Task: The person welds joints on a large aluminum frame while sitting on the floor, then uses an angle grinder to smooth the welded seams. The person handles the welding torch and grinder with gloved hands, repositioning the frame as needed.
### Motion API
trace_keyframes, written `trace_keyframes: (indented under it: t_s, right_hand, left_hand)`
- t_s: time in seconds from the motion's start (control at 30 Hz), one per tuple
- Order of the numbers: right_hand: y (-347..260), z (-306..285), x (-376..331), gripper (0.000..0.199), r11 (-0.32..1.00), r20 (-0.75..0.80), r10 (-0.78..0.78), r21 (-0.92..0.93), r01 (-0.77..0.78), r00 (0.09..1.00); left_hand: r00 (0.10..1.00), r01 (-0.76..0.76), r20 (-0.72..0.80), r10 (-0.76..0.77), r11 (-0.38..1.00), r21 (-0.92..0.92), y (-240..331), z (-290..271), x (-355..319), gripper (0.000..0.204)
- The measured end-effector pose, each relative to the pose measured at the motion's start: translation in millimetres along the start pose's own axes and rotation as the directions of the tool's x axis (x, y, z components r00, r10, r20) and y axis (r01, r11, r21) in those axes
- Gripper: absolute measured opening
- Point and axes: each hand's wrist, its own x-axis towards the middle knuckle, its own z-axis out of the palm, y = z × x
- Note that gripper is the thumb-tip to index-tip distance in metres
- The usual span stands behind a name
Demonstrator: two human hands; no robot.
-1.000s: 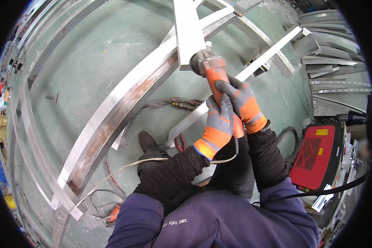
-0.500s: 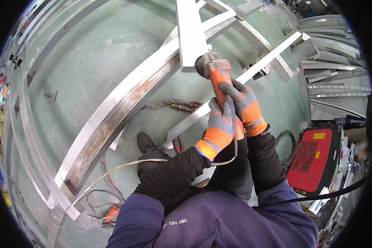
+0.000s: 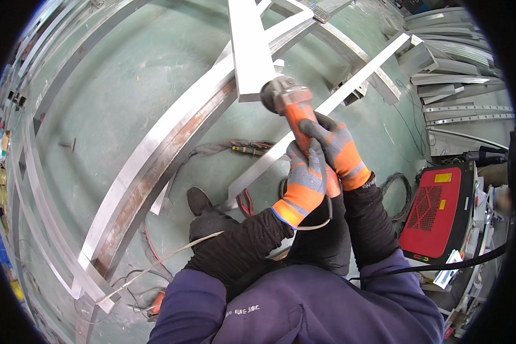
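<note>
1. My left hand and right hand, at 1 o'clock, stay clamped on the orange grinder.
2. Its head has crept closer against the upright steel bar's lower end at 12; the work there looks ongoing.
</note>
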Motion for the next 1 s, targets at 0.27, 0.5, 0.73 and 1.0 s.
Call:
trace_keyframes:
  t_s: [0.27, 0.5, 0.73, 1.0]
  right_hand:
    - [7.4, 0.6, -17.2, 0.051, 0.995, -0.176, 0.004, 0.100, 0.014, 0.984]
    - [-11.0, 18.1, 5.0, 0.057, 0.996, 0.071, -0.068, 0.055, 0.064, 0.995]
    - [-2.5, 10.3, -1.2, 0.056, 0.998, 0.019, -0.020, 0.052, 0.019, 1.000]
    - [39.6, -5.9, -15.3, 0.047, 0.933, -0.278, 0.083, 0.358, 0.023, 0.957]
  left_hand:
    - [0.982, -0.045, 0.186, 0.010, 0.982, 0.186, -4.1, -9.5, 6.3, 0.054]
    - [0.997, 0.064, -0.039, -0.070, 0.988, -0.142, 10.9, -10.0, 4.9, 0.054]
    - [0.995, 0.103, 0.001, -0.103, 0.994, -0.026, -13.5, -11.2, 1.0, 0.057]
    - [0.939, -0.023, 0.340, -0.050, 0.978, 0.208, -11.2, -9.8, 23.6, 0.056]
